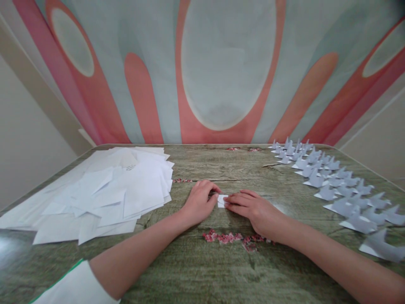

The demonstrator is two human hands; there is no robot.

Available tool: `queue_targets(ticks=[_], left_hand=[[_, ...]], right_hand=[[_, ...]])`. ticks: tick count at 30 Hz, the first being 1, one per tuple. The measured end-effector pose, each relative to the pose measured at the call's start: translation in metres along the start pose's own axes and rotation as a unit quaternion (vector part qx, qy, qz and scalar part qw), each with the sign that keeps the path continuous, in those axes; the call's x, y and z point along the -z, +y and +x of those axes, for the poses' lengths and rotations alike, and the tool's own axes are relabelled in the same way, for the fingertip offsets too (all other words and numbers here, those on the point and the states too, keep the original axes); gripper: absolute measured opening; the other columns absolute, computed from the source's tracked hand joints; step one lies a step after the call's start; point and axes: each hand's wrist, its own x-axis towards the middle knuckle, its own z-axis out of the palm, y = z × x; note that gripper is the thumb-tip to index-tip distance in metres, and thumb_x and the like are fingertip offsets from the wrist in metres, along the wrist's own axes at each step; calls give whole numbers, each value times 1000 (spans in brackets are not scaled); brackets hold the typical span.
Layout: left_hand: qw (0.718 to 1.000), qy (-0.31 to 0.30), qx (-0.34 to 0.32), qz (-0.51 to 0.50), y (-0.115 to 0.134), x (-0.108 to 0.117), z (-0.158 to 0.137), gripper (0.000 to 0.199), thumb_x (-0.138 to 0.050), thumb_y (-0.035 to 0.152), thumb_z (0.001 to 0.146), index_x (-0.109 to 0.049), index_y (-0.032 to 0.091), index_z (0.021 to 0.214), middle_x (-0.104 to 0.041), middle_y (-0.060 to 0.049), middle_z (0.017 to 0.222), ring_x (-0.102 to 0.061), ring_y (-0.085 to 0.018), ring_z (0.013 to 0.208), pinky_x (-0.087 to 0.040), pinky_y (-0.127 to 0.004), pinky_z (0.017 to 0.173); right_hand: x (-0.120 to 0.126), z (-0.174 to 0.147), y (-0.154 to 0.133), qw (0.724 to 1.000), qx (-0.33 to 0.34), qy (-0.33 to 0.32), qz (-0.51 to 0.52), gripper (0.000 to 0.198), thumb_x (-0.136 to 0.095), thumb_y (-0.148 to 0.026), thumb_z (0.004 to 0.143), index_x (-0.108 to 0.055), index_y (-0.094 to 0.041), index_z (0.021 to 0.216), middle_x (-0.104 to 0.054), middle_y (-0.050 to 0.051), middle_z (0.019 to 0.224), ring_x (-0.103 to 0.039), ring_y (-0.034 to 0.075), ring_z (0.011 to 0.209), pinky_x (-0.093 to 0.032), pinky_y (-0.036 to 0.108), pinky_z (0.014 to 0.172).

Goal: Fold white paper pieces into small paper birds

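Note:
A small folded piece of white paper (222, 201) lies on the wood-patterned table between my two hands. My left hand (201, 201) is curled at its left edge, thumb and fingertips closed against the paper. From the other side, my right hand (248, 207) holds it down, its fingers covering the right part of the paper. How many layers the fold has is hidden by the fingers.
A broad, loose heap of white paper sheets (142, 190) spreads over the left side of the table. Several rows of folded paper birds (316, 179) stand along the right side. Behind the table (177, 270) hangs a patterned pink and grey backdrop (228, 63).

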Motion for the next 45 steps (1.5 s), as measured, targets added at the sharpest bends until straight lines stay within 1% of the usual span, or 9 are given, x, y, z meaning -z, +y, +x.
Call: queue_targets(ticks=[3, 8, 17, 28, 35, 41, 45], left_hand=[[1000, 10, 13, 1, -1, 2, -1, 7, -51, 20, 77, -58, 19, 79, -55, -3, 90, -47, -19, 92, -36, -33, 86], [1000, 12, 24, 11, -1, -1, -2, 9, -55, 25, 76, -61, 19, 72, -53, -4, 95, -46, -20, 97, -33, -36, 90], [998, 9, 25, 57, -2, -2, -2, 13, -56, 29, 76, -60, 20, 67, -52, -3, 101, -43, -21, 101, -33, -38, 88], [998, 8, 32, 61, 0, -3, -1, 13, -55, 27, 75, -60, 20, 65, -52, -2, 102, -44, -22, 101, -33, -38, 87], [995, -27, 79, 46, -5, 2, 5, 17, -53, 33, 77, -64, 22, 71, -54, -2, 102, -44, -21, 102, -34, -36, 88], [996, -29, 68, 50, -2, 2, 4, 19, -56, 36, 75, -65, 22, 66, -54, -1, 103, -44, -22, 103, -34, -37, 87], [996, -19, 62, 58, 0, 0, 2, 17, -56, 35, 74, -65, 22, 67, -53, -2, 103, -44, -22, 102, -34, -39, 86]], right_hand=[[1, 0, 0, 1000, -2, -4, 5, 55, -42, -2, 70, -51, -22, 121, -50, 5, 127, -43, 18, 115, -24, 41, 100], [3, 1, -1, 1000, -2, -1, 11, 57, -42, -1, 69, -50, -22, 121, -50, 6, 126, -44, 18, 115, -26, 41, 100], [3, 0, -3, 1000, -8, -4, 4, 56, -41, -1, 70, -50, -21, 121, -50, 5, 127, -43, 18, 115, -26, 41, 100], [2, 1, -4, 1000, -11, -12, -7, 56, -40, -1, 70, -50, -20, 122, -48, 5, 129, -42, 18, 115, -25, 41, 100], [2, 1, -3, 1000, -9, -12, -10, 53, -40, -2, 72, -51, -20, 121, -49, 5, 128, -42, 18, 115, -26, 40, 100], [2, 1, -3, 1000, -9, -7, -8, 55, -41, -1, 71, -51, -20, 121, -50, 6, 127, -43, 19, 115, -27, 41, 99], [2, 1, -4, 1000, -12, -7, -6, 57, -41, 0, 69, -50, -20, 121, -50, 6, 127, -43, 18, 115, -27, 41, 99]])
